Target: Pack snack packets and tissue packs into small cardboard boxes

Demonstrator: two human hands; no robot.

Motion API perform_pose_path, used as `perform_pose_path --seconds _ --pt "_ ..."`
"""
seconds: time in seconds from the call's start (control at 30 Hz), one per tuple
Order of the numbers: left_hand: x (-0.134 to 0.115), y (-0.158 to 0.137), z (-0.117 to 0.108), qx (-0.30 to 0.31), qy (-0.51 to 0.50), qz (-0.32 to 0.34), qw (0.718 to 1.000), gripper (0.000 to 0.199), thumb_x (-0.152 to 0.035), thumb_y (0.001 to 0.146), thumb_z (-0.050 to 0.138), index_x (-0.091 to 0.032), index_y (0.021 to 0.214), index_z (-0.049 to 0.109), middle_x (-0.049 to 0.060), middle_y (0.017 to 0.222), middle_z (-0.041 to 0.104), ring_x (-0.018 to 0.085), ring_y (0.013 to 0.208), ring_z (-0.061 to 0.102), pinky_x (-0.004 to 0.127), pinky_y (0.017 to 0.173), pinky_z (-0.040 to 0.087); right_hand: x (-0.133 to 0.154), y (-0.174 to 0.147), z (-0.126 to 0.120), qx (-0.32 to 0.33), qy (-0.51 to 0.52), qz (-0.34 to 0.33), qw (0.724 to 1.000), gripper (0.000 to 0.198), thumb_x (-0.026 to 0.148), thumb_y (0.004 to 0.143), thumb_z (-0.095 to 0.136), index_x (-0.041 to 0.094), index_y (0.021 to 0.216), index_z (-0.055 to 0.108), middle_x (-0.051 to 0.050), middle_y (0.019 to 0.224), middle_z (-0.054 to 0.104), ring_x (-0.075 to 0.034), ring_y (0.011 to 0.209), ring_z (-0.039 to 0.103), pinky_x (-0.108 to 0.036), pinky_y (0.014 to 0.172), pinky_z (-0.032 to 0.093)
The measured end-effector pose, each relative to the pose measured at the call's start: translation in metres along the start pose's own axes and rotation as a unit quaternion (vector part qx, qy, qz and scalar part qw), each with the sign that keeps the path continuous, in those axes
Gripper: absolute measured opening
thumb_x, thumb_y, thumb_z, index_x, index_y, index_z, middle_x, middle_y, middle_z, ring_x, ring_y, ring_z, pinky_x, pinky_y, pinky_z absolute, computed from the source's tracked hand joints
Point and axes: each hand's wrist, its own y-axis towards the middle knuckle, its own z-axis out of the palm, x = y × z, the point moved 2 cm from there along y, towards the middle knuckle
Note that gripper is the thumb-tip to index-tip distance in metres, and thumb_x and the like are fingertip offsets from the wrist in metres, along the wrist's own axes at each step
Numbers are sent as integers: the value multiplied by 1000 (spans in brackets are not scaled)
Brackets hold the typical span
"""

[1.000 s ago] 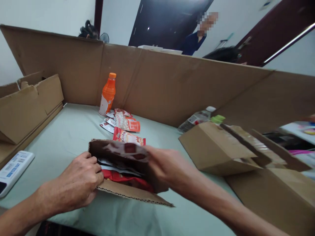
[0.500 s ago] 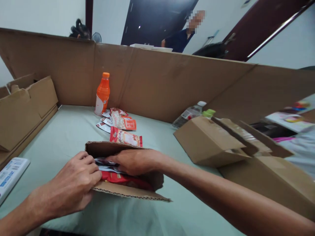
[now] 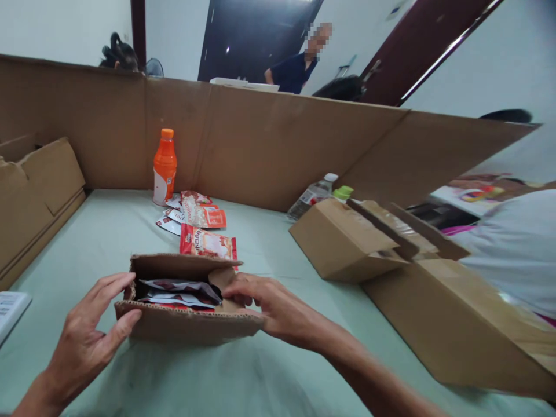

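A small cardboard box (image 3: 191,325) with its top open stands on the green cloth in front of me. Inside are silver-and-dark sachets (image 3: 182,292) and a strip of red packaging (image 3: 186,306), mostly hidden by the front wall. My left hand (image 3: 93,330) spans the box's left end, thumb on the front edge and fingers at the rear corner. At the opposite end, my right hand (image 3: 264,301) has its fingers curled on the box's right flap (image 3: 222,279). Just behind the box lies a red-and-white snack packet (image 3: 208,243).
An orange drink bottle (image 3: 165,168) stands by loose sachets (image 3: 191,211). Larger cardboard boxes (image 3: 339,237) sit on the right, near a clear bottle (image 3: 313,194); another box (image 3: 39,202) is at left. A cardboard wall (image 3: 260,145) runs behind; a person (image 3: 293,72) is beyond it.
My right hand has come out from among the sachets and moved to the box's right flap. My left hand's fingers have spread around the left end. The view has shifted rightward.
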Motion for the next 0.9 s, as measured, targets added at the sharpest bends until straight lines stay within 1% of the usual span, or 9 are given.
perform_pose_path --seconds 0.17,0.27,0.37,0.43,0.5,0.57,0.63,0.77,0.9 --pt "-2 9 9 -11 22 1 1000 32 -33 106 54 -26 137 54 6 125 69 20 113 70 33 98 58 1 -3 -7 3 37 -27 999 35 8 89 48 22 114 69 -5 107 77 -17 90 70 -29 76 55" --pt "-2 9 9 -4 34 7 999 32 -33 105 54 -24 136 55 7 125 70 21 112 70 35 97 59 0 -7 -20 -123 48 4 991 28 22 98 47 22 118 67 -8 107 76 -18 84 69 -31 70 58" --pt "-5 11 7 8 40 8 999 29 -31 105 53 -22 132 59 7 118 73 21 106 72 35 91 60 -1 -6 -21 -218 34 -38 975 42 37 100 53 22 139 58 -14 133 69 -26 111 68 -43 90 60" --pt "-7 14 6 4 46 3 999 28 -30 104 53 -20 129 61 7 114 74 22 103 72 36 89 61 -2 -3 -13 -200 21 -85 976 55 44 100 57 23 150 49 -15 150 58 -30 135 57 -52 107 52" --pt "-8 17 5 4 48 -7 999 26 -32 102 55 -19 123 64 8 112 74 23 102 72 37 88 61 -5 -2 0 -152 3 -107 983 55 44 101 56 24 152 48 -15 155 55 -30 142 51 -56 114 47" --pt "-7 19 6 18 44 -15 999 23 -33 101 56 -20 117 67 7 107 74 23 97 72 37 83 62 -8 -3 13 -114 -22 -112 987 48 39 103 53 25 149 54 -14 152 57 -30 141 53 -58 114 46" --pt "-6 19 9 27 46 -24 998 27 -31 100 56 -21 123 64 6 104 74 24 95 72 38 82 62 -9 -5 22 -98 -51 -112 988 44 34 104 49 23 146 58 -14 152 58 -30 141 53 -59 114 46" --pt "-5 16 13 -14 80 -48 996 46 -28 100 56 -22 146 49 11 124 62 27 114 65 46 98 59 -7 -7 25 -98 -85 -117 985 43 31 105 46 22 144 61 -13 152 58 -30 140 54 -56 111 49" --pt "-4 14 18 5 65 -32 997 23 -25 103 52 -25 118 69 9 130 59 25 116 64 43 95 61 -2 -3 14 -66 -98 -120 986 40 33 104 48 25 139 65 -14 148 61 -33 134 57 -58 107 49"
